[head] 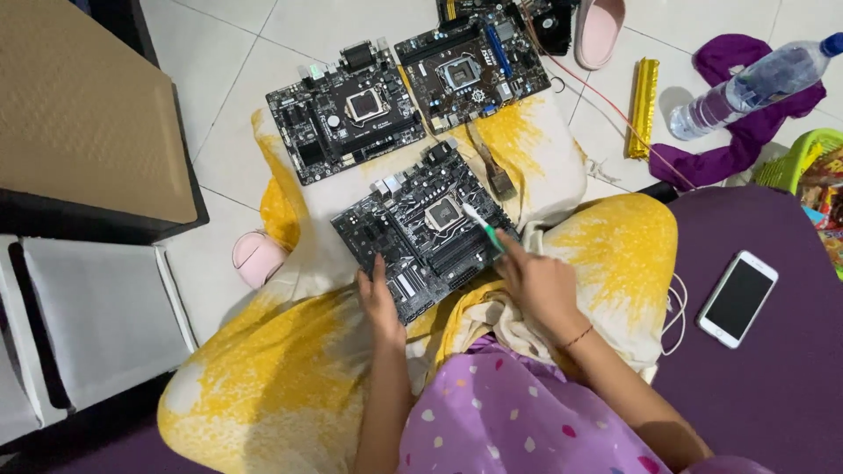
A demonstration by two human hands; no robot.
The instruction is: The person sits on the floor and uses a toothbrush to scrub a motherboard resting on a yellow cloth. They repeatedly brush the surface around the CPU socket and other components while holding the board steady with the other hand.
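Note:
A black computer motherboard rests on my lap over yellow-and-white cloth. My left hand grips its near left edge. My right hand holds a green-handled toothbrush, whose white bristle end lies on the board just right of the square silver processor socket. Two more motherboards lie on the floor beyond: one at the left and one at the right. A small brush with a wooden handle lies on the cloth between them and my board.
A white phone lies on the purple mat at the right. A plastic water bottle sits on purple cloth, next to a gold foil roll. Pink slippers, a green basket and a dark cabinet surround me.

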